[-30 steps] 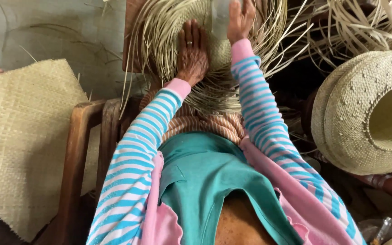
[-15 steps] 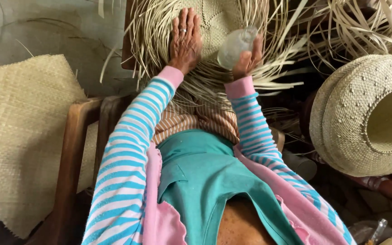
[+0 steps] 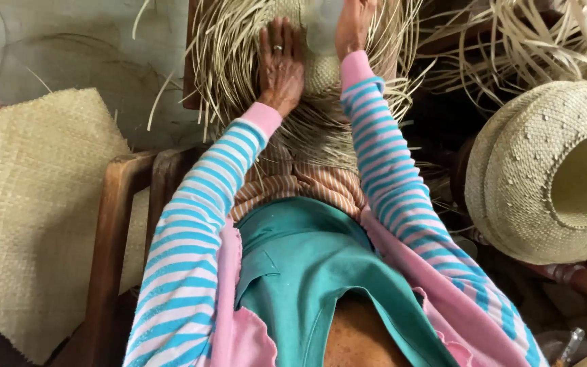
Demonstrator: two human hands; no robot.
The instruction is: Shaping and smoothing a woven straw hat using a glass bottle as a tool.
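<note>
Head view | mat lies left, chair arm beside it | left hand flat, open on straw hat, crown woven, brim strands loose | right hand wraps a clear bottle at top edge | finished hat right, little room.

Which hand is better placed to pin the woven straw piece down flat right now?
Left. The left hand lies flat, palm down, on the woven straw piece; the right hand is busy gripping a pale rounded object.
</note>
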